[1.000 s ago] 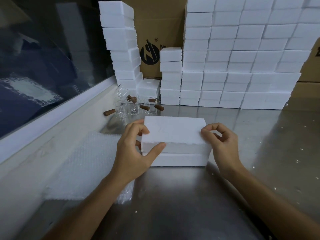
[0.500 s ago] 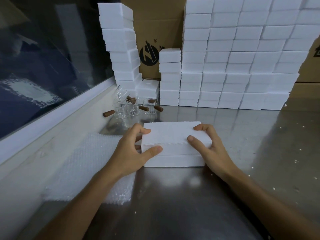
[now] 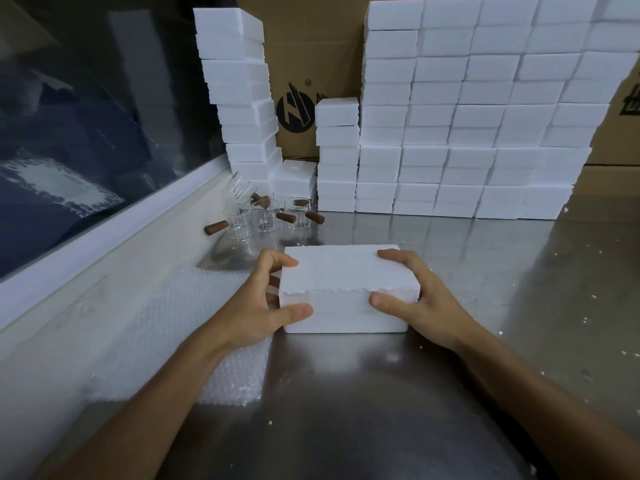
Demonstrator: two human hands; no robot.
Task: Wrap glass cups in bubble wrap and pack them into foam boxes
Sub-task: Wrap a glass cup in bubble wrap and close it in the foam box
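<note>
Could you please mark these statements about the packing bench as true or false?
1. Both hands grip the foam box on the steel table. True: the left hand holds its left end, the right hand its right end.
2. The foam box is open, with a cup visible inside. False: its lid is on and nothing inside shows.
3. The bubble wrap lies to the left of the box. True.
4. The glass cups stand on top of the box. False: they stand on the table behind it, near the stacked foam boxes.
</note>
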